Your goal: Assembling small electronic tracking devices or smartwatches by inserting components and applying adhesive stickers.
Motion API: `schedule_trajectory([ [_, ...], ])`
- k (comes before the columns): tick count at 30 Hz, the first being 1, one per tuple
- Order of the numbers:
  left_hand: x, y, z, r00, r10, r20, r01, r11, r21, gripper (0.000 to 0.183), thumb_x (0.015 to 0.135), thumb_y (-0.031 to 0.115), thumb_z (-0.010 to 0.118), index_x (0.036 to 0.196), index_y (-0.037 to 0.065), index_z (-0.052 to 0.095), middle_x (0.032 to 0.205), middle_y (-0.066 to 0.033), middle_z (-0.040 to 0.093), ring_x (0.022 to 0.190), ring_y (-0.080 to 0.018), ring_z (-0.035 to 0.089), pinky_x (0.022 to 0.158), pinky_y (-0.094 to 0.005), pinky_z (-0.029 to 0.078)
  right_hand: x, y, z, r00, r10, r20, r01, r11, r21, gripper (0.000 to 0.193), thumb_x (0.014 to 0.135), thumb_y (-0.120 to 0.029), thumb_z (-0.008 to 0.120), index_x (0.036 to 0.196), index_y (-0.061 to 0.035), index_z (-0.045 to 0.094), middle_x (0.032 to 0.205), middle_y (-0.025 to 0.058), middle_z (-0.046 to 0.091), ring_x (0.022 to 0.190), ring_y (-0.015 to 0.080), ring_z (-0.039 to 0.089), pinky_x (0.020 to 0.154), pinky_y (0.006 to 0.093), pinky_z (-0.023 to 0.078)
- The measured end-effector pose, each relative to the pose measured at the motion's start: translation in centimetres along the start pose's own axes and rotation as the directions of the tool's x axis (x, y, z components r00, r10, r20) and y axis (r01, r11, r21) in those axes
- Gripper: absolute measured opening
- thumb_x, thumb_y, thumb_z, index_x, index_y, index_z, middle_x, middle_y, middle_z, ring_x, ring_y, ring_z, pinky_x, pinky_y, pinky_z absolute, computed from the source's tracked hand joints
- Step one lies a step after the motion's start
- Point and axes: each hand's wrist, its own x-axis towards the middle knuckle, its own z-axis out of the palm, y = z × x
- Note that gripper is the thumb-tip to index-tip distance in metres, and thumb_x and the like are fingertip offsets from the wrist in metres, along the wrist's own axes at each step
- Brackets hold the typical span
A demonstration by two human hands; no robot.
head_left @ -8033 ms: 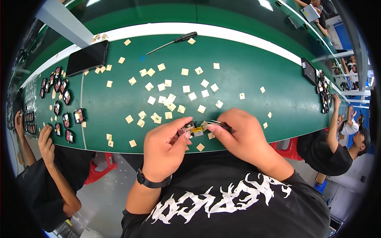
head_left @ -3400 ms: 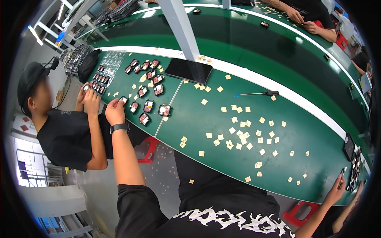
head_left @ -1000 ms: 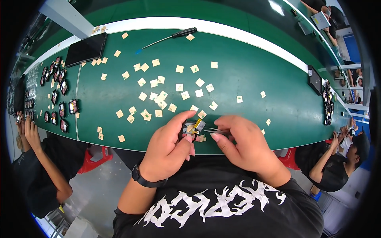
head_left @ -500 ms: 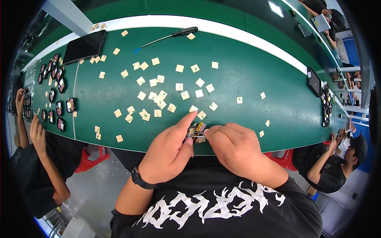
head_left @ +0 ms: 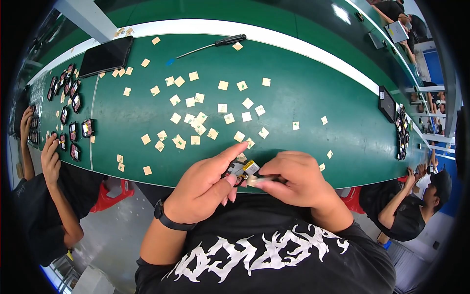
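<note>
My left hand (head_left: 201, 185) is closed around a small black electronic device (head_left: 237, 170), with its index finger stretched out over the table. A small yellow and silver battery (head_left: 251, 167) stands up from the device, towards my right hand. My right hand (head_left: 297, 179) is closed, thumb and fingers pinched on a small pale beige piece (head_left: 252, 181) beside the device. The fingers partly hide that piece. Just beyond my left index fingertip lie several beige paper squares (head_left: 239, 136), some with green marks.
Beige squares are scattered over the green table (head_left: 318, 88). At the back lie a screwdriver (head_left: 230, 40) and a black tablet (head_left: 106, 57). Black devices stand at the left (head_left: 87, 128) and right (head_left: 402, 132). A black box (head_left: 387, 103) is far right. Co-workers sit on both sides.
My right hand has shifted slightly right and down, drawing a little away from the device. The device has tilted, so more of the battery shows. My left wrist has moved slightly left.
</note>
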Motion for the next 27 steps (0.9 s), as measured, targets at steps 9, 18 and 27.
schedule_trajectory([
  [9,0.2,0.0,0.6,0.997,0.04,-0.072,-0.03,0.991,0.129,0.057,0.097,-0.004,0.044,0.154,-0.002,0.039,0.09,-0.0093,0.064,0.066,-0.0132,0.059,0.062,-0.0276,0.05,1.5,0.5,0.2,0.984,-0.179,-0.007,0.175,0.969,-0.172,0.029,0.077,-0.007,0.081,0.105,-0.0063,0.071,0.094,0.0071,0.068,0.074,0.0251,0.068,0.061,0.0352,0.055],
  [18,0.5,-1.3,1.6,0.955,0.222,-0.198,-0.164,0.947,0.276,0.045,0.092,-0.007,0.044,0.135,-0.006,0.057,0.083,-0.0053,0.064,0.067,-0.0101,0.059,0.064,-0.0252,0.05,0.7,-0.4,2.0,0.991,0.08,-0.103,-0.062,0.984,0.169,0.024,0.082,0.001,0.075,0.105,-0.0024,0.07,0.09,0.0102,0.07,0.078,0.0262,0.07,0.065,0.0347,0.056],
  [27,0.3,-1.3,1.6,0.943,0.302,-0.141,-0.219,0.879,0.424,0.052,0.092,-0.006,0.048,0.144,-0.005,0.048,0.093,-0.0112,0.065,0.073,-0.0177,0.063,0.071,-0.0296,0.051,1.0,-0.9,2.4,0.972,0.223,-0.076,-0.198,0.949,0.247,0.015,0.084,0.001,0.076,0.098,-0.0023,0.074,0.089,0.0094,0.07,0.078,0.0239,0.069,0.065,0.0332,0.055],
])
